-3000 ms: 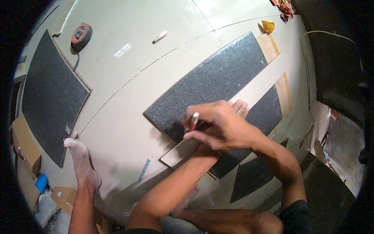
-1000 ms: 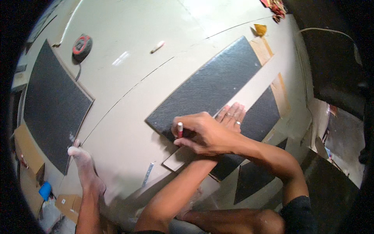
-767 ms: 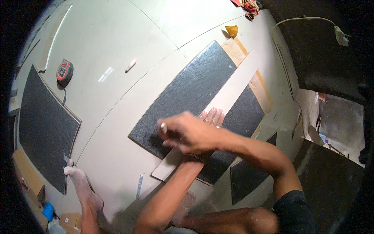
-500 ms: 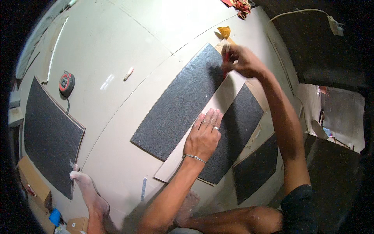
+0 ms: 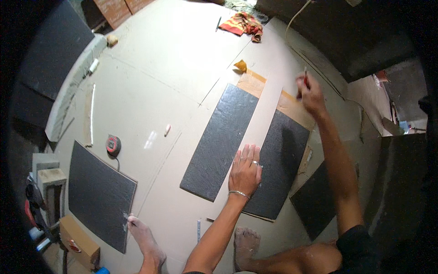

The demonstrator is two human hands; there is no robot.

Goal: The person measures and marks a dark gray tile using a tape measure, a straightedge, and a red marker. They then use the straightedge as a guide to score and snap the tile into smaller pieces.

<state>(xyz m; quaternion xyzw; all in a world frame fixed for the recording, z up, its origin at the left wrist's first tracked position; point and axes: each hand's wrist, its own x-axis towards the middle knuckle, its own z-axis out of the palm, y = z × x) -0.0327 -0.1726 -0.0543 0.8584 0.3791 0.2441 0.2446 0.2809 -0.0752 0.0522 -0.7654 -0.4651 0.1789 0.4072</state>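
Note:
My left hand (image 5: 245,171) lies flat, fingers stretched out, on a long pale strip (image 5: 262,112). The strip runs lengthwise over a dark textured tile (image 5: 219,141), whose surface shows on both sides of it. Brown cardboard (image 5: 292,107) shows past the tile's far edge, on either side of the strip. To the right of the strip's far end, my right hand (image 5: 311,96) is raised and somewhat blurred. Its fingers are closed round a slim red pencil (image 5: 306,80) that points upward, apart from strip and tile.
Another dark tile (image 5: 102,196) lies at left beside my foot, with a tape measure (image 5: 113,145) near it. A smaller dark piece (image 5: 315,201) is at right. Further off are a yellow-brown lump (image 5: 240,66) and a striped cloth (image 5: 242,25). A cardboard box (image 5: 78,242) sits lower left.
My right hand has left the strip's far end with the red pencil and swung out to the right. My left hand stays flat on the strip. The whole view has shifted.

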